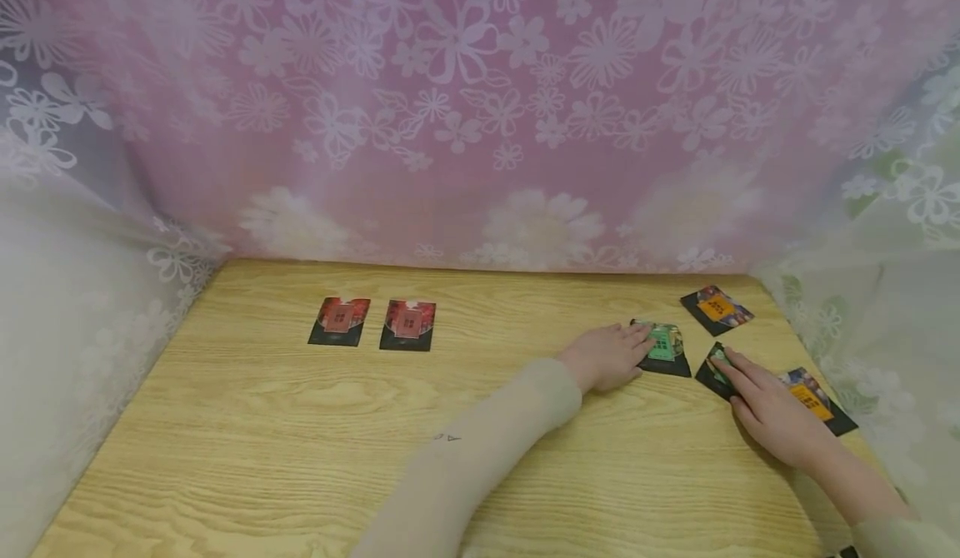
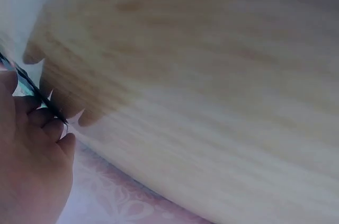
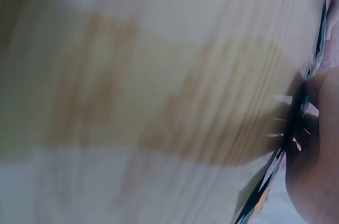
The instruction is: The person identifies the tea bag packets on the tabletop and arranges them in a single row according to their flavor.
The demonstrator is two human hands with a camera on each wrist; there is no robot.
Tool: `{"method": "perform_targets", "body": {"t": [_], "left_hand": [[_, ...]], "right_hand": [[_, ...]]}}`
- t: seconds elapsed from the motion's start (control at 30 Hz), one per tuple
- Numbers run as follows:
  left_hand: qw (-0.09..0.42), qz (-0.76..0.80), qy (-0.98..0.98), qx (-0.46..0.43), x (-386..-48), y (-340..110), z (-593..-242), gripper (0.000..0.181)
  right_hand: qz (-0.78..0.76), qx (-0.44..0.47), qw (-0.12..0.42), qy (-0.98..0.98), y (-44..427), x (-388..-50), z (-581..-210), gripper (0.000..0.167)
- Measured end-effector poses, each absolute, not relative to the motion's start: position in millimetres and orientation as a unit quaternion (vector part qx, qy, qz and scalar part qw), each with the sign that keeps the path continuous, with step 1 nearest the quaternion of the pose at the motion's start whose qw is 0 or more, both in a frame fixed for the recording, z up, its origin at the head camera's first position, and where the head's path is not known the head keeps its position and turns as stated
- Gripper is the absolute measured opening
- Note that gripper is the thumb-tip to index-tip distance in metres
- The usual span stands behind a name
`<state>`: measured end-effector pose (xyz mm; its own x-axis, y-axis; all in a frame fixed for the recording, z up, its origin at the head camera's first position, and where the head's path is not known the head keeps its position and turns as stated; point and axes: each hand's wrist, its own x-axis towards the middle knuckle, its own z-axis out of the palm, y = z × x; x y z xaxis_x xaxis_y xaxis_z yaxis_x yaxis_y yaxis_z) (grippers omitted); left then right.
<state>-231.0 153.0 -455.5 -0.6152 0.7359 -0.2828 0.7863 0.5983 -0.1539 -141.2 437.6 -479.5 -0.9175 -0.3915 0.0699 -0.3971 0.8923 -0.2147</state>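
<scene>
Where the left grip (image 1: 607, 357) rests, a green-labelled packet (image 1: 665, 346) lies.

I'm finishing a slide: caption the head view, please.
Left hand on one green-labelled packet, right hand on another, with two red packets on the wood-grain table.

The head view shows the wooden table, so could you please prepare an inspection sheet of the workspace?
Surface: wood-grain table.
Job's things: left green packet and right green packet, each partly covered by a hand.
Clutter: two red packets at left; two orange packets near the right edge.
Hands: left hand and right hand touch one green packet each.
Cables: nothing seen.
Surroundings: pink floral cloth behind; pale cloth either side.
</scene>
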Motion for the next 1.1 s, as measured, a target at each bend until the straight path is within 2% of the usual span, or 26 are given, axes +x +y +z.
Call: {"method": "perform_targets", "body": {"t": [0.57, 1.1], "left_hand": [[0.087, -0.133, 0.892, 0.423, -233.0, 116.3, -455.8, 0.065], [0.086, -0.097, 0.893, 0.431, -230.1, 42.5, -454.9, 0.063]], "right_hand": [[0.113, 0.204, 0.017, -0.972, 437.2, -140.5, -479.6, 0.059], [0.111, 0.207, 0.022, -0.972, 438.4, -140.6, -481.6, 0.060]]}}
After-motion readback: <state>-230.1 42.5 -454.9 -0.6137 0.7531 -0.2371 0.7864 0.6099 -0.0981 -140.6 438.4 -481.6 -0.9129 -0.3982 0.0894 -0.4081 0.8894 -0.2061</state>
